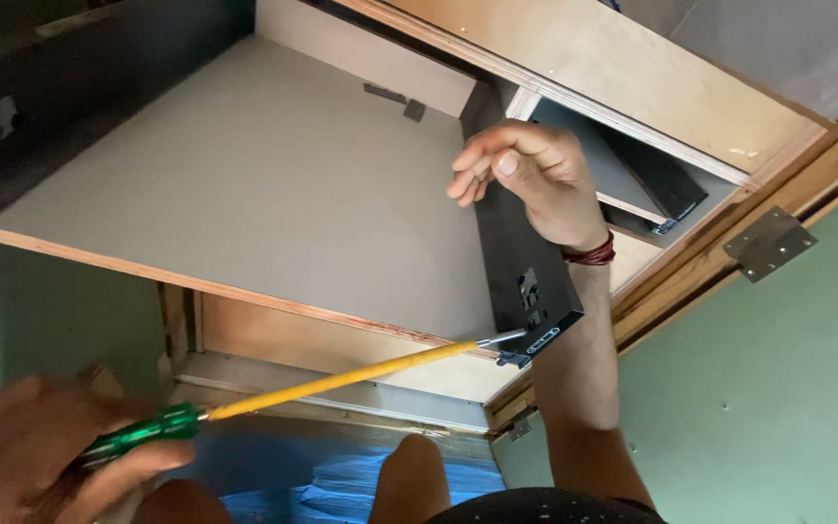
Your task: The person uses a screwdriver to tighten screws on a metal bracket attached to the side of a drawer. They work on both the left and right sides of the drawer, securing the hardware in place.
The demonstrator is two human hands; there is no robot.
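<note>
Left hand: left hand (46, 456) at the lower left, fingers clamped around the green handle of a long yellow-shafted screwdriver (327, 380).
Screwdriver tip: metal end meets the lower corner of a black metal drawer rail (526, 277).
Right hand: right hand (526, 175), fingers curled together, rests against the rail's upper part.
Panel: grey laminated plywood board (264, 184) lies beside the rail.
</note>
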